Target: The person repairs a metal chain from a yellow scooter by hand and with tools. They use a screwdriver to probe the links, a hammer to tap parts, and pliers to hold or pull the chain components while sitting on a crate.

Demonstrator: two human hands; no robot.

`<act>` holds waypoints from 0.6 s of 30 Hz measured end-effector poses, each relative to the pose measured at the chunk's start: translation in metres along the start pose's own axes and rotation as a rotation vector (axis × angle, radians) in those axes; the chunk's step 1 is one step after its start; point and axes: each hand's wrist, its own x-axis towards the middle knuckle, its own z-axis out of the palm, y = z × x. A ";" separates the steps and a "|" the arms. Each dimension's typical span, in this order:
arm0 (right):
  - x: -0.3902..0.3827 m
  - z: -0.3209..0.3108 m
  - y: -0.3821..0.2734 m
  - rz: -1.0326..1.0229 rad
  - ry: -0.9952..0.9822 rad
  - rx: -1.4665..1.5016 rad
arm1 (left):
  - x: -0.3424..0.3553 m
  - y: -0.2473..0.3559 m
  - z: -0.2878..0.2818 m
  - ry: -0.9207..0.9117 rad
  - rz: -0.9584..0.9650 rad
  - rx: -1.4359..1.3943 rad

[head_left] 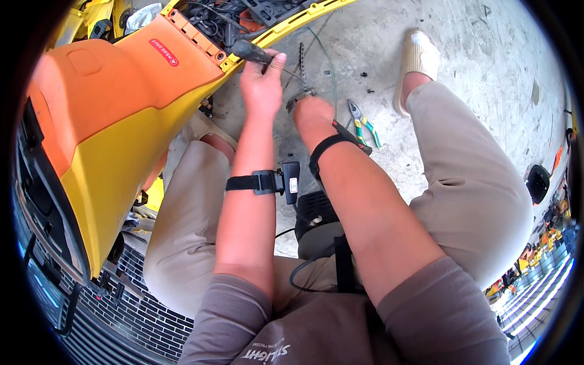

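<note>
Pliers (364,125) lie on the gray floor (493,91) in the head view. Left of the pliers, the right hand (313,111) is curled up — I can't tell what its fingers hold. Farther left and ahead of the pliers, the left hand (262,86) pinches a dark-handled screwdriver (250,52).

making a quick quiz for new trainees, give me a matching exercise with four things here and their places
1. dark-handled metal screwdriver
2. metal pliers with green-and-yellow handles
3. large orange-and-yellow plastic panel
4. black buckled fabric strap

A. around the left forearm
B. on the grey floor
C. in the left hand
D. along the picture's left side

Pairs: 1-C, 2-B, 3-D, 4-A
</note>
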 end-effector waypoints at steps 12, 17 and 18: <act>0.016 0.017 0.004 -0.029 0.018 0.028 | 0.035 0.022 0.017 0.157 -0.155 -0.006; 0.013 0.016 0.009 -0.028 0.048 0.019 | 0.043 0.041 0.024 0.084 -0.082 0.085; 0.011 0.015 0.008 -0.045 0.043 0.016 | 0.045 0.042 0.024 0.089 -0.082 0.117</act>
